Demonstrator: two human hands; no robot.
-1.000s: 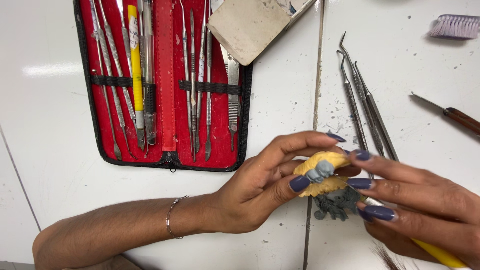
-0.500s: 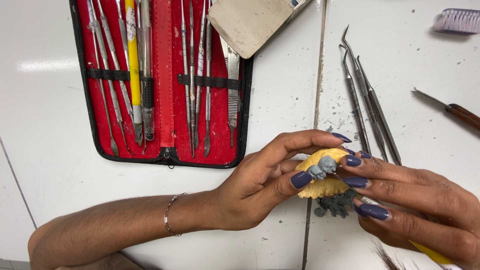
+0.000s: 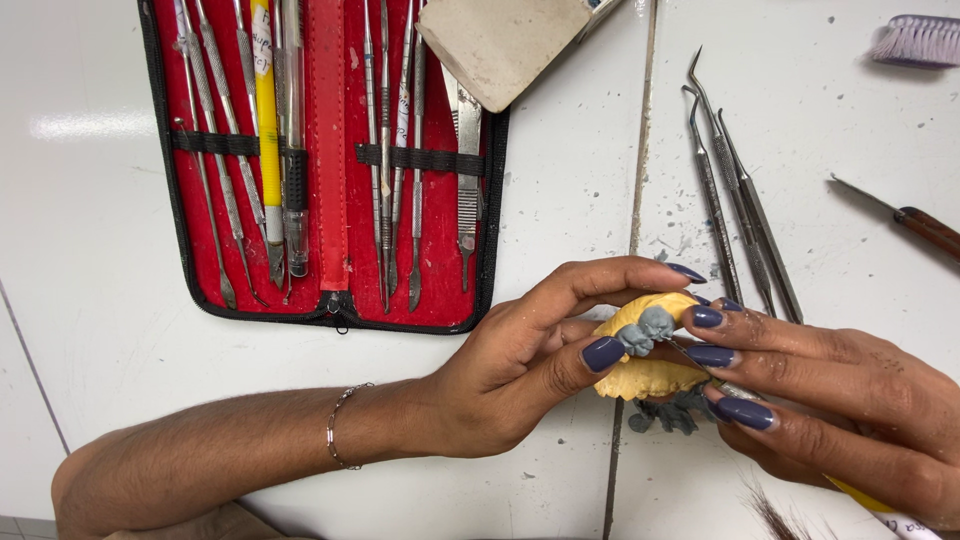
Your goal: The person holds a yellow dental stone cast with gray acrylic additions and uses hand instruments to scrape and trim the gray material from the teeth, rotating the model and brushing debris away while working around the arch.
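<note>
My left hand (image 3: 525, 360) grips a small yellow plaster cast (image 3: 645, 375) between thumb and fingers, low and right of centre. A grey wax lump (image 3: 648, 328) sits on top of the cast. My right hand (image 3: 840, 400) holds a thin metal carving tool (image 3: 700, 368) with a yellow handle end (image 3: 870, 500); its tip touches the grey lump. Grey wax scraps (image 3: 675, 412) lie on the white table just under the cast.
An open red tool case (image 3: 325, 150) with several metal instruments lies at the upper left. A beige card (image 3: 500, 45) overlaps its top right corner. Three loose metal picks (image 3: 735, 210) lie right of the table seam, with a wood-handled knife (image 3: 915, 225) and a brush (image 3: 915, 40) farther right.
My right fingers have slid slightly left and closer onto the cast, bringing the tool tip to the grey lump. The left hand stays almost still.
</note>
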